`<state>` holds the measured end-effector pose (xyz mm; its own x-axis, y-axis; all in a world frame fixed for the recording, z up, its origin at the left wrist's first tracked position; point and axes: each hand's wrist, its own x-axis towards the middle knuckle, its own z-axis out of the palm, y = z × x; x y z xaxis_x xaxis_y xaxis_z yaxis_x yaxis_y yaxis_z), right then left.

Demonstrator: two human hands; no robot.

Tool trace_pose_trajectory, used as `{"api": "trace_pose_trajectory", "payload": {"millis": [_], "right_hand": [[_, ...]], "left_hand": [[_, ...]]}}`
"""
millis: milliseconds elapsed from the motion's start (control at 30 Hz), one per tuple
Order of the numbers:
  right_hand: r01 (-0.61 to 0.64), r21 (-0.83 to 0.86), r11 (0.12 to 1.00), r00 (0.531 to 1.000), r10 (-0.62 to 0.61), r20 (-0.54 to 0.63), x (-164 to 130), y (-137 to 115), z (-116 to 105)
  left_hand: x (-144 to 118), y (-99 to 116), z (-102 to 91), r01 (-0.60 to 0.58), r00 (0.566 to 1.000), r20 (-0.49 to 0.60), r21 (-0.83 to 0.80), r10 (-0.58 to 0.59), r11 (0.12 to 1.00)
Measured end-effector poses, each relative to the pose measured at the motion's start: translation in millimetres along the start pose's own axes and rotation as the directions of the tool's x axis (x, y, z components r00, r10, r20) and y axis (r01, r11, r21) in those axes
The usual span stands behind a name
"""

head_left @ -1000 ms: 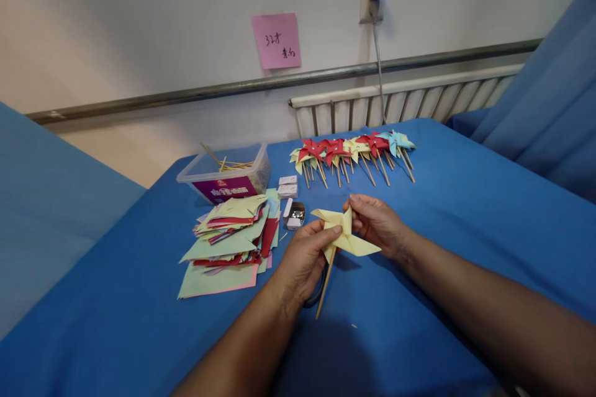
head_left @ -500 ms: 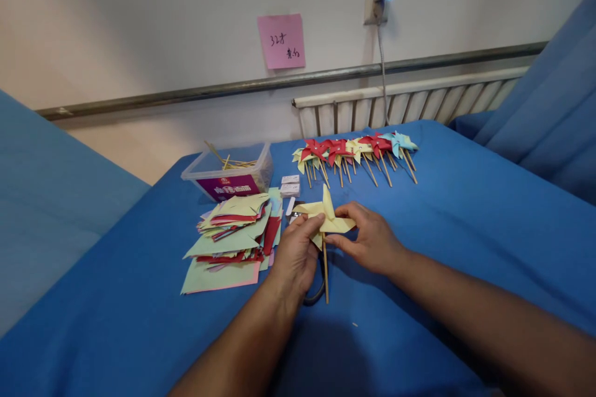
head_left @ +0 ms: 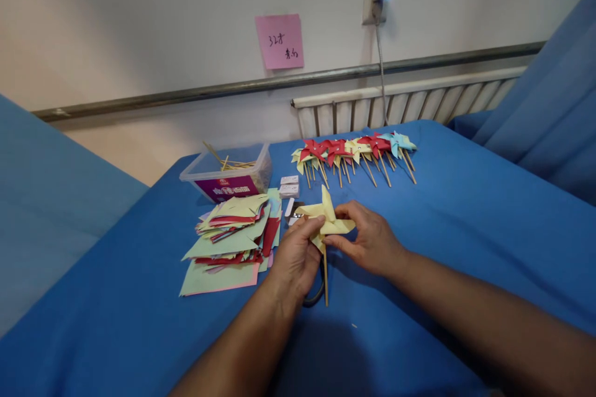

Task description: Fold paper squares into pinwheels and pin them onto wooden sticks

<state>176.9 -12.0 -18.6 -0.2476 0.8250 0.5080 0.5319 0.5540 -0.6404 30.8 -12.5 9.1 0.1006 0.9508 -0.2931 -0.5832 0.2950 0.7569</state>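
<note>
Since one second ago, the right hand (head_left: 370,237) has dropped from the upper blade to the right side of the pale yellow pinwheel (head_left: 328,214), which has shifted left. One blue-covered table (head_left: 465,248) lies beneath both hands. One paper stack (head_left: 226,245) sits left of the left hand (head_left: 297,254); one clear tub (head_left: 230,187) stands beyond it, its sticks (head_left: 238,165) too overlapped to count. Beyond the hands, one row of pinwheels (head_left: 338,149) shows at least six heads. Left hand: closed, thumb pressing the held pinwheel's front. Right hand: gripping it beside the stick's top. Held pinwheel: one, between the hands. Past the left fingers: two small white boxes (head_left: 289,187) and one open box (head_left: 289,207), partly hidden. One dark loop (head_left: 313,301) shows beneath the left hand; one scrap (head_left: 354,325) lies nearer the wearer.
</note>
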Motion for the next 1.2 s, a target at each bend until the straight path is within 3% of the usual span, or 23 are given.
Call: {"api": "trace_pose_trajectory", "payload": {"millis": [633, 900, 1100, 1200], "right_hand": [[0.073, -0.080, 0.994, 0.990, -0.082, -0.114, 0.4, 3.4, 0.8], [0.029, 0.160, 0.987, 0.993, -0.010, -0.119, 2.2, 4.2, 0.2], [-0.128, 0.352, 0.927, 0.978, 0.176, -0.109, 1.0, 7.2, 6.6], [-0.151, 0.391, 0.908, 0.976, 0.199, -0.086, 0.9, 8.4, 8.5]], "left_hand": [[-4.8, 6.5, 0.6, 0.089, 0.993, -0.074, 0.018, -0.088, 0.996], [-3.8, 7.6, -1.4, 0.118, 0.990, -0.073, -0.004, -0.118, 0.993], [-3.4, 9.7, -1.1, 0.098, 0.991, -0.089, -0.010, -0.098, 0.995], [-1.9, 7.9, -2.4, 0.066, 0.995, -0.079, -0.003, -0.066, 0.998]]}}
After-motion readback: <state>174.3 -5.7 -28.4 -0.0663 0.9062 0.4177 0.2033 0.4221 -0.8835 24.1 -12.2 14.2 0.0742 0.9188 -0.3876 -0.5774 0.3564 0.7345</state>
